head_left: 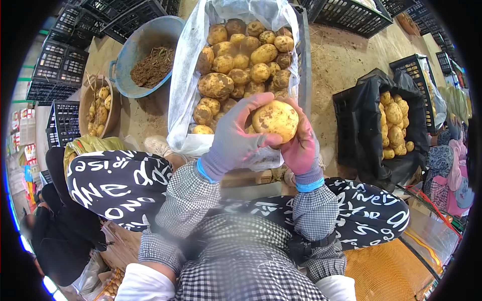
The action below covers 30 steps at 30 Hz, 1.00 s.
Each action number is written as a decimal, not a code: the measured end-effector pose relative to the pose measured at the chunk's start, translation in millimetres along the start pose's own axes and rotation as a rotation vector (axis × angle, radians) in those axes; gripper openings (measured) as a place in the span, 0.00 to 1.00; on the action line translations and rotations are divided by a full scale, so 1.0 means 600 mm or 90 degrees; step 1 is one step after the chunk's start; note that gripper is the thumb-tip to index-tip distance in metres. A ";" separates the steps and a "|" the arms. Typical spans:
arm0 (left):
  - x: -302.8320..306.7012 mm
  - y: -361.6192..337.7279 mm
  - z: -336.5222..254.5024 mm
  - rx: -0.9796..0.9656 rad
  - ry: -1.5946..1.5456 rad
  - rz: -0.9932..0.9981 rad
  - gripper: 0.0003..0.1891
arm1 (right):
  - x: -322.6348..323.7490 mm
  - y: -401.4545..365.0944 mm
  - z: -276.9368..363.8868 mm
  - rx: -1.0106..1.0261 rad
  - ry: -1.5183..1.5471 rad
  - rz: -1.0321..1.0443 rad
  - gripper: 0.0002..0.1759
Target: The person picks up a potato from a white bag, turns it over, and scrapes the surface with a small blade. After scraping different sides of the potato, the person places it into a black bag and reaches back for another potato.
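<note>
Fingers of the left hand (pixel 233 135), in a grey-and-pink glove, are curving over the upper left of one large, earth-specked potato (pixel 276 120), its thumb pressing along the lower side. The right hand (pixel 301 145), gloved too, is wrapping the right flank, so both are gripping and neither is nearer: the potato is sitting directly between them, just right of the frame's centre. It is looking nearly round from here, its slightly longer axis running across from one palm to the other. From where I'm standing, they are holding it over the near end of the white-lined crate (pixel 183 95), where other potatoes (pixel 216 85) are lying heaped, upper centre.

Farther out, a blue tub (pixel 114 75) is holding brown soil at upper left, and beside it a round basket (pixel 115 108) is carrying more potatoes. At right, a black-lined crate (pixel 354 118) is standing, part filled. Someone in dark clothing (pixel 65 241) is sitting at lower left.
</note>
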State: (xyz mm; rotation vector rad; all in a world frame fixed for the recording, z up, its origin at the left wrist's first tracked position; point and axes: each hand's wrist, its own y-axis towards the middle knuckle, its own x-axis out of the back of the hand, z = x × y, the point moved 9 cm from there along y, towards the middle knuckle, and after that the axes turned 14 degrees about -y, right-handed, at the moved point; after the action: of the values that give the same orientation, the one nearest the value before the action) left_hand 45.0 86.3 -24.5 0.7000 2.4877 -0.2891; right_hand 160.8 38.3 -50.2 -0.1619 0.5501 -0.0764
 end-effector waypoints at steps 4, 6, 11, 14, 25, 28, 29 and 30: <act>0.009 -0.004 -0.006 -0.022 -0.029 -0.044 0.32 | 0.004 -0.004 -0.013 -0.009 -0.191 -0.019 0.43; 0.047 -0.008 0.021 0.057 -0.016 -0.110 0.30 | 0.004 -0.012 -0.033 -0.057 -0.139 -0.040 0.37; 0.103 0.032 0.030 0.066 0.084 -0.225 0.28 | 0.088 -0.020 0.034 0.004 -0.048 -0.253 0.30; 0.134 0.118 0.020 0.093 0.379 -0.249 0.26 | 0.193 -0.045 0.182 0.267 0.272 -0.328 0.34; 0.158 0.271 0.159 0.246 0.525 -0.028 0.39 | 0.162 -0.049 0.147 0.153 -0.095 -0.383 0.26; 0.091 0.185 0.106 0.260 0.103 -0.046 0.38 | 0.126 -0.022 0.100 0.046 -0.213 -0.321 0.30; 0.064 0.155 0.075 0.223 0.106 -0.018 0.37 | 0.103 -0.013 0.085 0.038 -0.247 -0.279 0.31; 0.041 0.127 0.049 0.185 0.108 0.009 0.37 | 0.076 -0.002 0.068 0.029 -0.282 -0.236 0.32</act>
State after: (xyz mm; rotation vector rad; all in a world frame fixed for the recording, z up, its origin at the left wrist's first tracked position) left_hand 81.0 150.9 -67.1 0.8918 2.6270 -0.6187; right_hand 221.0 37.0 -38.9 -0.2268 0.0717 -0.4031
